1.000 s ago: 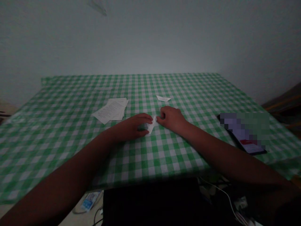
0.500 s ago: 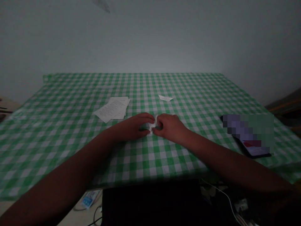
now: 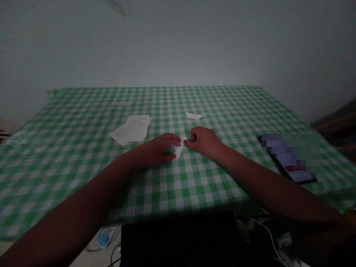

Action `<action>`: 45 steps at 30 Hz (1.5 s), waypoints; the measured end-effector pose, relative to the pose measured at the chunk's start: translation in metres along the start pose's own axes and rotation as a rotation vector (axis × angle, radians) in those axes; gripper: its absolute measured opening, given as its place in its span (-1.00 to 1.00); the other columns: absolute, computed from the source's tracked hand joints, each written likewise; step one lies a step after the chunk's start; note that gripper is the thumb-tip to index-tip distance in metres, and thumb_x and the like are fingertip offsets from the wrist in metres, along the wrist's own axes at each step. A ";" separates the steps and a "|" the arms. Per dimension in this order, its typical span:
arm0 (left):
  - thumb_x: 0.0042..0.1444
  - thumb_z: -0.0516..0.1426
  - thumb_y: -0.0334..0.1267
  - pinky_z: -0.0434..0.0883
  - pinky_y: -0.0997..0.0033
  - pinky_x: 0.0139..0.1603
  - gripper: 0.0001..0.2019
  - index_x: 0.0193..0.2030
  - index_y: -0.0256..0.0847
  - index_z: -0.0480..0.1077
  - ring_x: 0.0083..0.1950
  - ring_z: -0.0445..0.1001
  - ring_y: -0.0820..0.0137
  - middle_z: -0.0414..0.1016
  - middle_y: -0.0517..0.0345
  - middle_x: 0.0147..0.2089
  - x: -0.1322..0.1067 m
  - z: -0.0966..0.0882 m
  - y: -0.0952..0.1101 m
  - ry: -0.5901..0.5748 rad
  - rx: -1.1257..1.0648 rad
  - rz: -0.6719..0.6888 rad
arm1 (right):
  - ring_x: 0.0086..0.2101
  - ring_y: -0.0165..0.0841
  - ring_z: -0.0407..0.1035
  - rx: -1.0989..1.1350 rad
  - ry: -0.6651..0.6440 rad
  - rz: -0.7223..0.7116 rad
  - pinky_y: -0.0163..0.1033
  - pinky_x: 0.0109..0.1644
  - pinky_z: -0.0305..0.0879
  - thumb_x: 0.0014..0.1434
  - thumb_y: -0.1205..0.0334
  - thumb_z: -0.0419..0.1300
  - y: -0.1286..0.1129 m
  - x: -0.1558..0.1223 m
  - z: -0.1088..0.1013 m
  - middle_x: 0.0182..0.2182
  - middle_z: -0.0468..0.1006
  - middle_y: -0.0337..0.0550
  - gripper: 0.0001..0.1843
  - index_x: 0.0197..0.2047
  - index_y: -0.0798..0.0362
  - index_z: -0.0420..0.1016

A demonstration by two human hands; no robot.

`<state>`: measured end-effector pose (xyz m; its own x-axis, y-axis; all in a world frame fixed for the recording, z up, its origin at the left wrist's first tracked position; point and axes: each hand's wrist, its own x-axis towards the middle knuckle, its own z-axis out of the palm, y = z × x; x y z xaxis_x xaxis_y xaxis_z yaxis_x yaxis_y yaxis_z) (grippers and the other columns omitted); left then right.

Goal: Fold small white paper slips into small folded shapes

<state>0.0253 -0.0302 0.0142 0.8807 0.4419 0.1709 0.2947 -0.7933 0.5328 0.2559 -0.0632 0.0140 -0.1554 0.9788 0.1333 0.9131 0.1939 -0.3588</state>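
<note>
A small folded piece of printed paper [image 3: 180, 149] lies on the checked tablecloth in front of me. My left hand [image 3: 163, 148] holds it from the left, fingers at its upper edge and thumb at its lower end. On the other side, my right hand [image 3: 204, 141] has its fingers curled and its thumb against the paper's upper right edge. The curled fingertips of that hand are partly hidden. Beyond my hands rests another folded paper [image 3: 194, 116], flat-bottomed with slanted sides. To the left is a loose stack of printed sheets [image 3: 132, 129].
A green and white checked tablecloth [image 3: 167, 193] covers the table, which reaches to a plain wall [image 3: 178, 44]. A phone [image 3: 300, 173], partly blurred out, lies at the right. Below the front edge are cables and a blue and white packet [image 3: 105, 237].
My right hand has shifted up and slightly right along the paper, uncovering more of its right edge. The left hand has stayed nearly in place. The whole view has moved slightly.
</note>
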 end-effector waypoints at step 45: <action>0.22 0.15 -0.12 0.32 0.05 0.21 -0.69 0.05 -0.17 0.35 0.12 0.36 0.18 0.38 -0.03 0.09 0.001 0.001 0.009 0.152 0.196 -0.123 | -0.09 -0.22 0.29 0.152 -0.071 -0.222 -0.13 -0.02 0.12 0.13 0.09 0.31 0.008 -0.006 0.002 -0.16 0.47 -0.15 -0.77 -0.19 -0.01 0.45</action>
<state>0.0290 -0.0378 0.0180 0.7724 0.5860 0.2451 0.4752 -0.7891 0.3893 0.2631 -0.0671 0.0083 -0.3764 0.9123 0.1612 0.7874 0.4067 -0.4633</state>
